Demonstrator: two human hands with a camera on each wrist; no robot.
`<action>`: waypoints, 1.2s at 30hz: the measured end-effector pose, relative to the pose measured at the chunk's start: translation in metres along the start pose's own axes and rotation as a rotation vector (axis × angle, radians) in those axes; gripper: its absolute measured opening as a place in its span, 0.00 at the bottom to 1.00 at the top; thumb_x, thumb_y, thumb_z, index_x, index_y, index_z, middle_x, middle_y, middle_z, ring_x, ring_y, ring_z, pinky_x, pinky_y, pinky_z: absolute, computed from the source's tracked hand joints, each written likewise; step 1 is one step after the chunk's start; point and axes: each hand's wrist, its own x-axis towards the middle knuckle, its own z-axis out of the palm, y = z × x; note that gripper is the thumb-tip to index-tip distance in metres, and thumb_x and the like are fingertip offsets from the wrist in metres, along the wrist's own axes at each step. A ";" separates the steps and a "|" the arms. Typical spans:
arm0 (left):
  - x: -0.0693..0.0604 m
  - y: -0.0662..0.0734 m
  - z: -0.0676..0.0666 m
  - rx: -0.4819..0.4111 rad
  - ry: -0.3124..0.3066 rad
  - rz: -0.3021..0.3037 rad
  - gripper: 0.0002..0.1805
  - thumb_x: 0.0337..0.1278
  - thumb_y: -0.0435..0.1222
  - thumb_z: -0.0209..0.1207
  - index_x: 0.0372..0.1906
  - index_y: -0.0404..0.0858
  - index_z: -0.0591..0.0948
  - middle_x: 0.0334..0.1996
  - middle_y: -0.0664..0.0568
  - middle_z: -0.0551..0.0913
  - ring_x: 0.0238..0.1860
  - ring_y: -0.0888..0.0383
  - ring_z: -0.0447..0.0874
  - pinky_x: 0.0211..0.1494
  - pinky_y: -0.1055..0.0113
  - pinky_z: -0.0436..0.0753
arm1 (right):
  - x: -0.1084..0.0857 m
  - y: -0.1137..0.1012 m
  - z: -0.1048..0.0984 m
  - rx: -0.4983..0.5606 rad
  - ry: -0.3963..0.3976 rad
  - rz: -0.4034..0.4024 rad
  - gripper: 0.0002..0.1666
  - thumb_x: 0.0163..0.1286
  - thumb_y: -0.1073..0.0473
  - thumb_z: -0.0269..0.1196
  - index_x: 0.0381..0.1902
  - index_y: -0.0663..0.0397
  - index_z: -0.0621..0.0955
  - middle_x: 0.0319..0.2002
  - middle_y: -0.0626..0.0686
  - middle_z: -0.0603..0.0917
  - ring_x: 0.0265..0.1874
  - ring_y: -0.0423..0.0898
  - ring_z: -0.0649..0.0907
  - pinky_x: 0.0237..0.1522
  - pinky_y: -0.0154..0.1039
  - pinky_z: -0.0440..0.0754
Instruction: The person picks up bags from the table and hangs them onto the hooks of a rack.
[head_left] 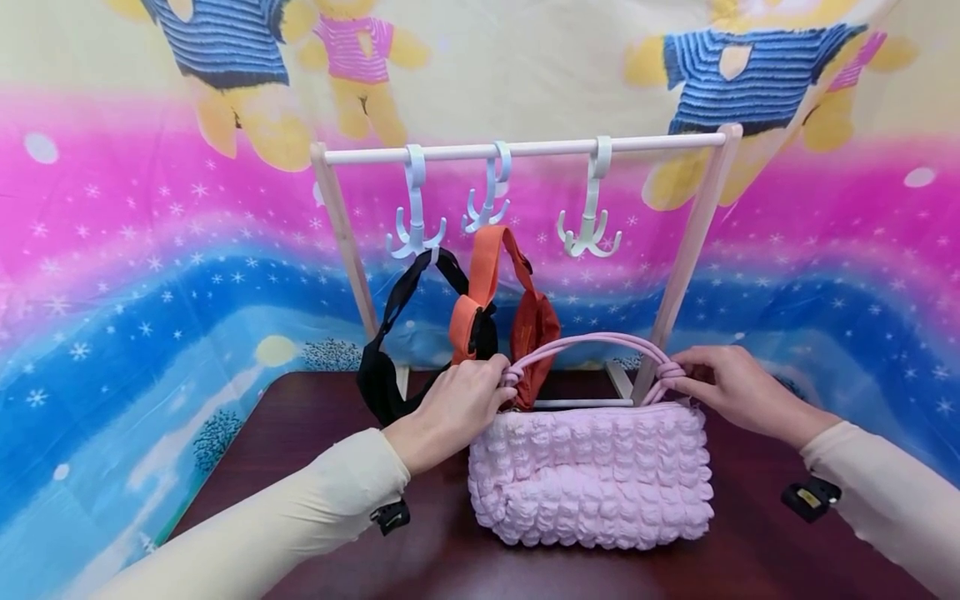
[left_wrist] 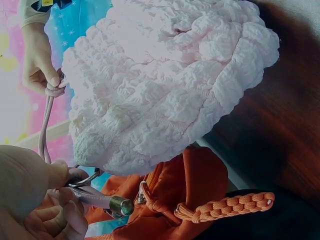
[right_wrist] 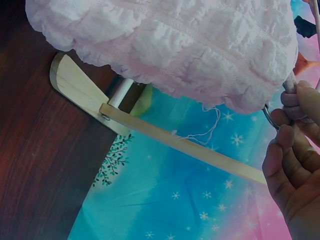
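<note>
A pale pink puffy handbag point(head_left: 592, 479) hangs upright between both hands, in front of a wooden rack. Its thin double-cord handle point(head_left: 600, 337) arches above the zip. My left hand point(head_left: 457, 404) pinches the handle's knotted left end, close to a metal ring point(left_wrist: 87, 178) seen in the left wrist view. The knotted right end is pinched between the thumb and fingers of my right hand point(head_left: 731, 387). In the right wrist view, curled fingers point(right_wrist: 280, 155) lie beside another ring at the bag's corner. Whether the bag's base touches the table cannot be told.
Three pale multi-prong hooks point(head_left: 591, 229) hang from the rack's white rail point(head_left: 540, 148). A black bag point(head_left: 382, 387) hangs at the left hook, an orange bag point(head_left: 536, 333) near the middle one. The orange bag has a braided cord pull point(left_wrist: 232, 207). Beneath is a dark table point(head_left: 300, 433).
</note>
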 end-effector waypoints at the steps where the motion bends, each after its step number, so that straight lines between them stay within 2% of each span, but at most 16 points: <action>1: 0.000 0.000 0.000 0.003 0.001 0.001 0.10 0.69 0.44 0.61 0.39 0.42 0.77 0.22 0.57 0.76 0.20 0.62 0.73 0.24 0.70 0.71 | 0.000 0.000 0.000 0.000 0.000 -0.001 0.06 0.68 0.60 0.68 0.43 0.47 0.88 0.26 0.40 0.83 0.22 0.32 0.76 0.24 0.32 0.75; 10: 0.003 0.000 -0.002 0.012 0.005 0.001 0.10 0.69 0.45 0.61 0.40 0.43 0.77 0.23 0.56 0.77 0.22 0.62 0.75 0.27 0.69 0.73 | 0.006 -0.001 -0.003 -0.002 0.023 -0.024 0.07 0.67 0.63 0.69 0.42 0.51 0.88 0.26 0.41 0.83 0.23 0.29 0.75 0.24 0.31 0.75; 20: 0.004 0.000 -0.004 0.010 0.021 0.006 0.12 0.68 0.45 0.62 0.45 0.41 0.78 0.26 0.55 0.81 0.24 0.62 0.77 0.29 0.69 0.77 | 0.010 -0.001 -0.003 -0.021 0.056 -0.068 0.07 0.65 0.63 0.70 0.41 0.50 0.88 0.25 0.41 0.84 0.22 0.28 0.76 0.24 0.31 0.74; 36: 0.005 0.000 -0.006 -0.009 0.027 -0.007 0.11 0.69 0.45 0.61 0.44 0.41 0.78 0.26 0.55 0.79 0.24 0.61 0.76 0.29 0.67 0.75 | 0.013 -0.005 -0.009 0.004 0.080 -0.063 0.09 0.62 0.66 0.71 0.41 0.51 0.88 0.26 0.42 0.84 0.23 0.28 0.75 0.23 0.30 0.74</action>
